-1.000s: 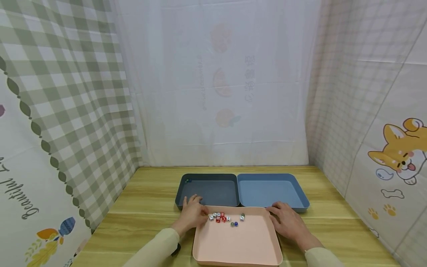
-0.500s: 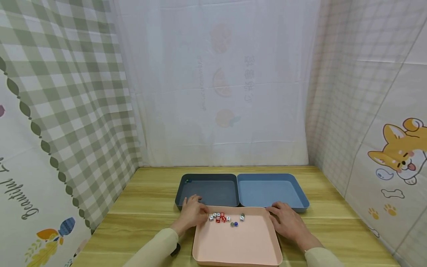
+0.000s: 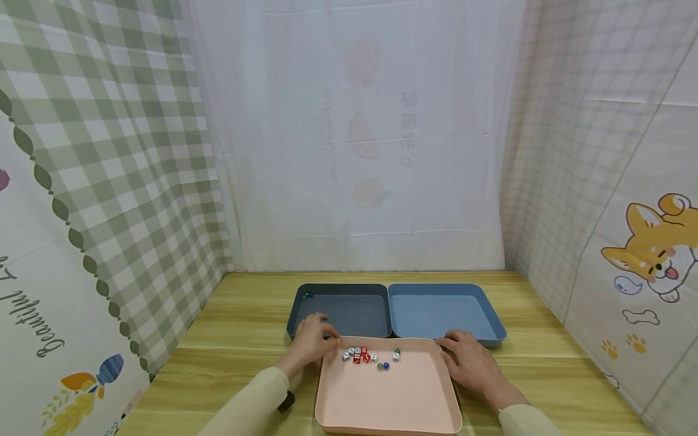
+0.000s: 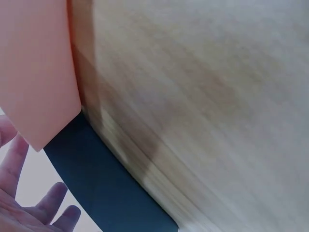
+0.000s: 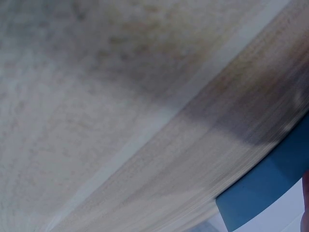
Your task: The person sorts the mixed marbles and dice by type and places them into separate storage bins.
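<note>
A pale pink tray [image 3: 388, 399] holds several white and red dice [image 3: 357, 358] along its far left side. Apart from these, a white die [image 3: 395, 357] lies near a dark marble, and a blue marble [image 3: 386, 366] sits beside a greenish one. My left hand [image 3: 312, 341] is at the tray's far left corner, thumb and forefinger close together over the rim; I cannot tell whether they pinch something. The left wrist view shows its other fingers [image 4: 50, 195] spread apart. My right hand [image 3: 471, 361] rests at the far right corner, fingertips at the rim.
Behind the pink tray, a dark grey-blue tray [image 3: 349, 312] with small green marbles [image 3: 308, 295] in its far left corner adjoins a lighter blue tray [image 3: 444, 309]. All stand on a wood-grain table [image 3: 251, 321]. Cloth curtains [image 3: 360, 242] enclose the back and sides.
My left hand has lifted and shifted slightly away from me, from beside the dice up to the tray's far rim. The right hand, dice and trays have stayed in place.
</note>
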Motion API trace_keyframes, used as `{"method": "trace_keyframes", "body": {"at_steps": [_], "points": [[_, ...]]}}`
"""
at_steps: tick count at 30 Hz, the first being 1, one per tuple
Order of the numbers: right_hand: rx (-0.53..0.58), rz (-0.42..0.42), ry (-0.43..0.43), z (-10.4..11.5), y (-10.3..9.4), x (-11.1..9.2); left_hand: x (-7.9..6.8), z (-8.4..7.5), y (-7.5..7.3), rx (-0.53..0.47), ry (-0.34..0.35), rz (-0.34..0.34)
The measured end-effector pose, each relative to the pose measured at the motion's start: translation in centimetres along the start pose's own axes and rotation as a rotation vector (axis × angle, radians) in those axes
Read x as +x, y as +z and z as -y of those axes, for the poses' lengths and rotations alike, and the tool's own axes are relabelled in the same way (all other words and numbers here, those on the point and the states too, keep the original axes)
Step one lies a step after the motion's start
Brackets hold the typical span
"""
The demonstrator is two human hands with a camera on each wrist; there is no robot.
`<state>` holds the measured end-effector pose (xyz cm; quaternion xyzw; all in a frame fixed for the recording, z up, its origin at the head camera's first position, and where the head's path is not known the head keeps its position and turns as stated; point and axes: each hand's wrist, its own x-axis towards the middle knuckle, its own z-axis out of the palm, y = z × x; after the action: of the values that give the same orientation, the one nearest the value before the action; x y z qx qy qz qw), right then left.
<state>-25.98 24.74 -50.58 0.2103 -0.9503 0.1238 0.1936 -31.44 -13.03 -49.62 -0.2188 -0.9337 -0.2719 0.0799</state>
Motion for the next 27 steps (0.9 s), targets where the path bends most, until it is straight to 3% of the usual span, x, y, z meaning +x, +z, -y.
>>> {"method": "trace_keyframes", "body": {"at_steps": [17, 27], "points": [[0.005, -0.020, -0.017, -0.2, 0.2, 0.1, 1.8, 0.4, -0.7, -0.279, -0.172, -0.012], [0.000, -0.014, -0.009, -0.3, 0.4, 0.1, 3.5, 0.9, -0.9, -0.287, -0.189, -0.069]]}}
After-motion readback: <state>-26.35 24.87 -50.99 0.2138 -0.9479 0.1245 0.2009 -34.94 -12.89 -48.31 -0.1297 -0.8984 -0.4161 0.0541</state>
